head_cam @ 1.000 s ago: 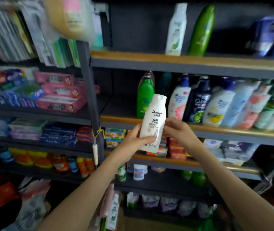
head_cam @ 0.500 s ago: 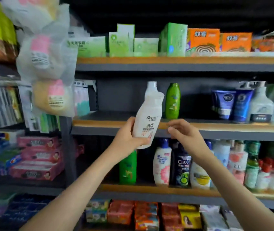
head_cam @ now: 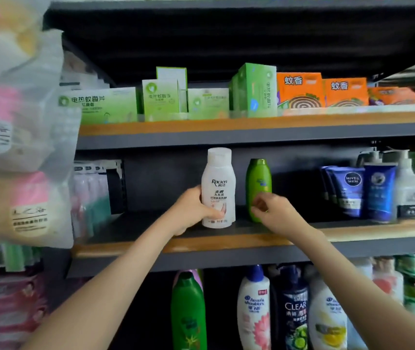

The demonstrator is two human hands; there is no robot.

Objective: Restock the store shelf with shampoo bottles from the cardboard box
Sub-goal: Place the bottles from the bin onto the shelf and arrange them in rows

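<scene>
Holds the white shampoo bottle [head_cam: 217, 188] upright on the middle shelf [head_cam: 368, 229] with the left grip [head_cam: 191, 210] — fingers and thumb curled round its lower half; base seemingly down on the dark board, near the front edge, just left of the green bottle [head_cam: 258, 178] and apart from it. Half a second back, had it tilted in the air in front of that shelf's edge; now in and level — so placement looks all but done, with only the release left. Keeps the right grip [head_cam: 274, 213] loosely curled in front of the green bottle's lower part; cannot tell whether pinching it, merely touching, or empty. Shows no cardboard box; probably more trips to come. Blue tubes [head_cam: 353, 190] well off to the right.
</scene>
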